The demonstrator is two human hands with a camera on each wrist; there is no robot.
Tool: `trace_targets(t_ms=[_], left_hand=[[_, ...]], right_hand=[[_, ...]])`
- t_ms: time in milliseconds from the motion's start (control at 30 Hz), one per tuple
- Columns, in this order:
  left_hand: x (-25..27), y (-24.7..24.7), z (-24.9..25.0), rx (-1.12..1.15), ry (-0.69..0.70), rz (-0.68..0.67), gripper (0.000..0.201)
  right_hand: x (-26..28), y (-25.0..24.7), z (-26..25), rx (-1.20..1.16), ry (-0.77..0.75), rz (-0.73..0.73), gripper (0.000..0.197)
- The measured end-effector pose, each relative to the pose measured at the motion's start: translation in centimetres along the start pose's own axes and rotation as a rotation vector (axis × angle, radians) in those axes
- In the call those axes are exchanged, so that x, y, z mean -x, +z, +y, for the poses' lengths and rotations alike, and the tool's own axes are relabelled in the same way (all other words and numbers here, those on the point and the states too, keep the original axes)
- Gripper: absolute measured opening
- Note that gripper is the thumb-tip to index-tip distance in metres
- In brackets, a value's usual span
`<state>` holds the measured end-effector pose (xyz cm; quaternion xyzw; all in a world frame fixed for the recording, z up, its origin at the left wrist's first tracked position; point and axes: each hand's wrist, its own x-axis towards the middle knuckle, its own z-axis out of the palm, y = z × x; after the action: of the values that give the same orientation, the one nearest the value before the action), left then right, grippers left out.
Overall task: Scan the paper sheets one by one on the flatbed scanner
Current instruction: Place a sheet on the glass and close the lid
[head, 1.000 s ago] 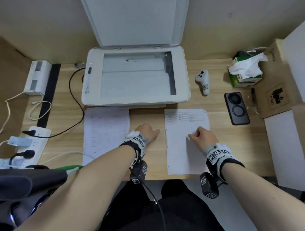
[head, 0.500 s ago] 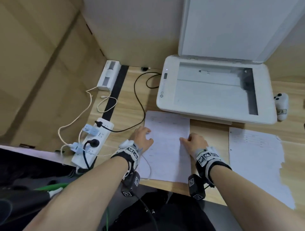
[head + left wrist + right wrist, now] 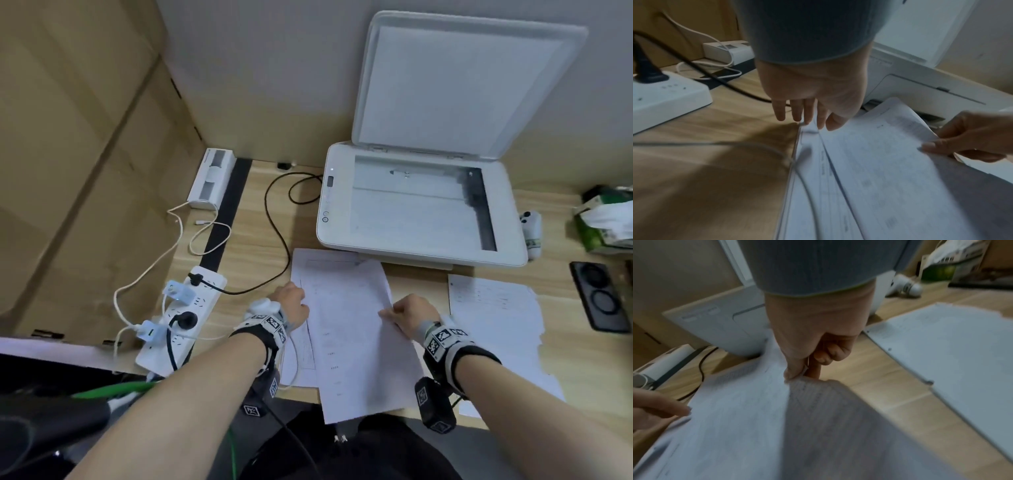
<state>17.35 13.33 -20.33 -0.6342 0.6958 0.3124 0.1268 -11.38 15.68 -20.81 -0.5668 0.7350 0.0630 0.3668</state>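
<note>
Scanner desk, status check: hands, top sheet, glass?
Right hand pinches the top sheet at its right edge. Left hand open, fingertips on the stack. Scanner lid up, glass bare.

Matt paper sheets [image 3: 356, 329]; wood-grain desk [image 3: 260, 246]; scanner [image 3: 421, 212] probably plastic.

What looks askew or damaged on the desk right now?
The right-hand sheet has a ragged, torn-looking right edge. The top sheet lies skewed across the left stack, overhanging the desk edge, pinched by the right hand.
</note>
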Motion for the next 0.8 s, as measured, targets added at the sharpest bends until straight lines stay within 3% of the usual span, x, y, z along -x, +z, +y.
trace_targets(t_ms=[100,200,333,433,600,700,800], left_hand=[[-0.2,-3.2,2.3,0.049,0.035,0.05,0.023],[-0.6,-6.1,5.0,0.193,0.125,0.064,0.019],[-0.5,-9.3,9.4,0.44,0.309,-0.013,0.029],[-1.0,-10.7,12.7,0.571,0.383,-0.049,0.036],[-3.6,-10.9,14.6,0.277,0.505,0.106,0.042],[-4.9,-9.9,13.7,-0.021,0.49,0.102,0.055],[-6.4,-9.2,13.2,-0.181,0.43,0.119,0.059]], right_hand=[[1.9,-3.4,-0.7,0.079,-0.011,-0.008,0.05],[2.7,-6.9,-1.2,0.169,-0.074,-0.037,0.034],[2.6,-11.6,-2.3,0.232,-0.072,0.171,0.017],[2.4,-14.9,-3.3,0.209,-0.081,0.319,0.02],[0.1,-16.3,-4.4,0.106,-0.181,0.381,0.038],[-0.4,-15.7,-4.0,0.122,-0.23,0.33,0.057],[-2.2,-15.6,-1.2,0.185,-0.178,0.258,0.062]])
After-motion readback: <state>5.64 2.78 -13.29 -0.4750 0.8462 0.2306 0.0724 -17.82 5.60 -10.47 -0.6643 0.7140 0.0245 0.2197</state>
